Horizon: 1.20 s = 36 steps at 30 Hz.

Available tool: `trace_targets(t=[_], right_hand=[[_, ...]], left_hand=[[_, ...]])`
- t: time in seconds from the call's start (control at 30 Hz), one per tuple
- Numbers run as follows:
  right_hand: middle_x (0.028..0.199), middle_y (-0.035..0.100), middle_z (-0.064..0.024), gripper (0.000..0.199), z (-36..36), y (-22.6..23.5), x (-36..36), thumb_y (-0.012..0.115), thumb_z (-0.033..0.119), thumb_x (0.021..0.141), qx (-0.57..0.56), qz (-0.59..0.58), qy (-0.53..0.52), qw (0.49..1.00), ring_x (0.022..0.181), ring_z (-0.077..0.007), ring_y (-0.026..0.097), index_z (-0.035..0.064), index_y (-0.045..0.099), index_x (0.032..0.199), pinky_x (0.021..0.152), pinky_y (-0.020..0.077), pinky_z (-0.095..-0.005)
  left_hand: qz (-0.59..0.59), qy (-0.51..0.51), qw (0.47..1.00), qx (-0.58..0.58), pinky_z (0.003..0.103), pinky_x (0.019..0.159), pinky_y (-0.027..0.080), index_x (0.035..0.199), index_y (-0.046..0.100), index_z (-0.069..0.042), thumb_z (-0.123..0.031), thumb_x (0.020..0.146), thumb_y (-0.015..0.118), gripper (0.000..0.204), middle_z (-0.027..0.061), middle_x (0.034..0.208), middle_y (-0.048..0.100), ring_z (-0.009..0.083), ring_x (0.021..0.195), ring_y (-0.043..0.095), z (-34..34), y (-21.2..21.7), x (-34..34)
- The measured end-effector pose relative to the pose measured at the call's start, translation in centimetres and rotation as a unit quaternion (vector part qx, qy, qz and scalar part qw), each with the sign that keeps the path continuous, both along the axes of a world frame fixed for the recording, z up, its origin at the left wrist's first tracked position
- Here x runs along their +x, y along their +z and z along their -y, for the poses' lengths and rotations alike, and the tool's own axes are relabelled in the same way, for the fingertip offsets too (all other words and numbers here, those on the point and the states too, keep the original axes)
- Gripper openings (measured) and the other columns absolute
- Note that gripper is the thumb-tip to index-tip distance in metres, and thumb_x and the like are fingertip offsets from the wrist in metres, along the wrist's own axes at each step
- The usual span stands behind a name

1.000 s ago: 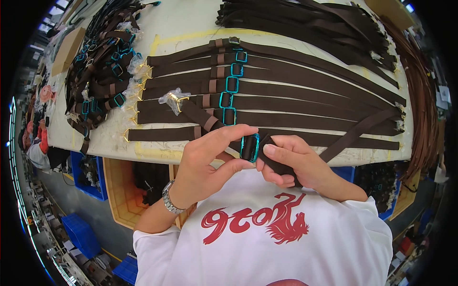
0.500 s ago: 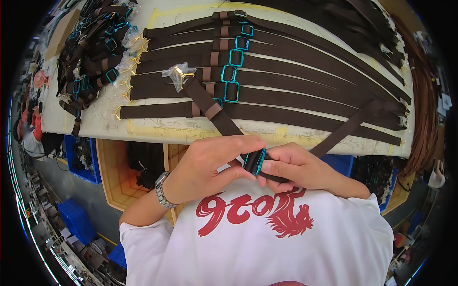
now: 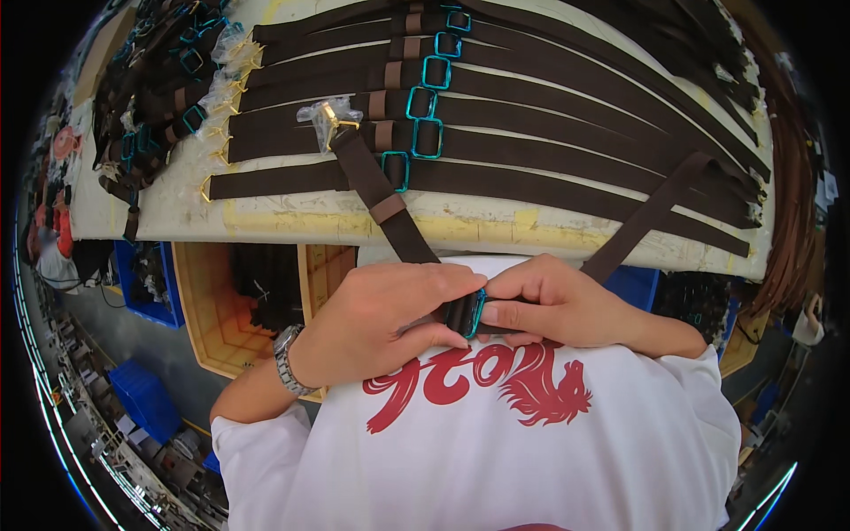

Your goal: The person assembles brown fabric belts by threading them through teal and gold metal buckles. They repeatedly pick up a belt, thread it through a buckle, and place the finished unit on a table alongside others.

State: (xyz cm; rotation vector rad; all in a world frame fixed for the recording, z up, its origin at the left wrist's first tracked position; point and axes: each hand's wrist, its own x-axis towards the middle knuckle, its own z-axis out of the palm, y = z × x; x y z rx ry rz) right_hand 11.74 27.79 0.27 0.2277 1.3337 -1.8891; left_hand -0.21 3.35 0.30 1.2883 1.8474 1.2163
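One teal buckle (image 3: 479, 311) sits lengthwise toward you, left hand (image 3: 372, 310) pinching it, right hand (image 3: 575, 305) apparently gripping the brown strap (image 3: 645, 223) rightward.

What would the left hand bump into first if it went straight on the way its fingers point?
Probably the right hand, just past the blue-edged strap buckle held by the left hand; any gap between the hands is hard to judge here.

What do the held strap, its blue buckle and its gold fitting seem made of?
Strap: probably woven webbing, matte dark brown, folding flat. Blue buckle: shiny, hard-edged frame; metal or plastic, I can't tell. Gold fitting: likely polished metal, given its bright glint.
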Motion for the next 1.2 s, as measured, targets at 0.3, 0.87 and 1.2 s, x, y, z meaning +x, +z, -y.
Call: trace_targets(t=[0.3,0.87,1.2], right_hand=[[0.078,0.064,0.0019,0.026,-0.7,0.6,-1.0,0.058,0.019,0.115,-0.067,0.053,-0.043,0.995,0.062,-0.0010,0.045,-0.0015,0.073,0.107,0.054,0.0340,-0.0211],[0.074,0.066,-0.0004,0.028,0.3,-0.5,-0.5,0.059,0.023,0.115,-0.059,0.039,-0.121,0.990,0.055,-0.0005,0.045,-0.0016,0.070,0.110,0.049,0.0322,-0.0205],[0.122,0.068,-0.0101,0.051,0.8,-0.9,-0.2,0.067,0.011,0.108,0.048,-0.150,-0.153,0.976,0.080,-0.0070,0.063,0.0039,0.046,0.154,0.069,0.0526,-0.0249]], left_hand=[[0.047,0.070,0.996,-0.004,0.036,0.091,0.062,0.129,0.077,-0.004,-0.013,0.073,0.095,0.059,0.0124,0.124,0.080,0.0296,0.106,0.080,0.0,-0.4,0.9],[0.128,0.097,0.987,-0.028,0.034,0.088,0.062,0.130,0.075,0.001,-0.003,0.076,0.092,0.056,0.0145,0.117,0.081,0.0247,0.100,0.081,-1.0,-1.4,0.9],[0.012,0.032,0.997,0.063,0.043,0.097,0.056,0.121,0.081,-0.004,-0.015,0.064,0.096,0.060,0.0132,0.126,0.070,0.0316,0.119,0.066,-1.8,0.2,-1.8]])
